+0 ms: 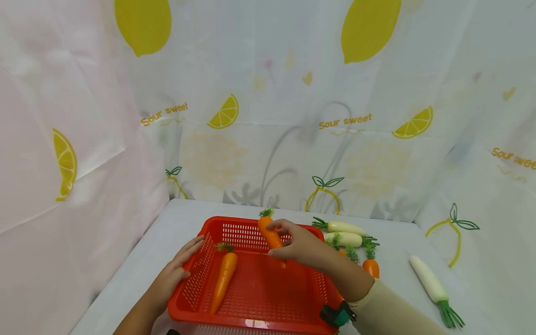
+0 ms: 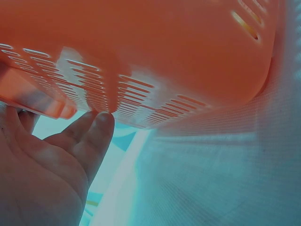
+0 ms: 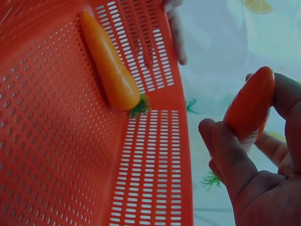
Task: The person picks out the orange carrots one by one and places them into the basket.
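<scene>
Right hand [image 1: 295,240] half-closed, pinching carrot [image 1: 271,236] | Left hand [image 1: 173,272] almost straight, touching red basket [image 1: 268,295] | Risk: smooth carrot may drop below right hand — if pinch loosens

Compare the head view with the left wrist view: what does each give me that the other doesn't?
Only the head view shows the right hand holding a tapering orange carrot over the red slotted plastic basket, and the long white radishes with green stalks on the table.

Only the left wrist view shows, close up, the outside of the basket's slotted wall by the left hand.

Both share the red basket and the left hand at its side.
</scene>
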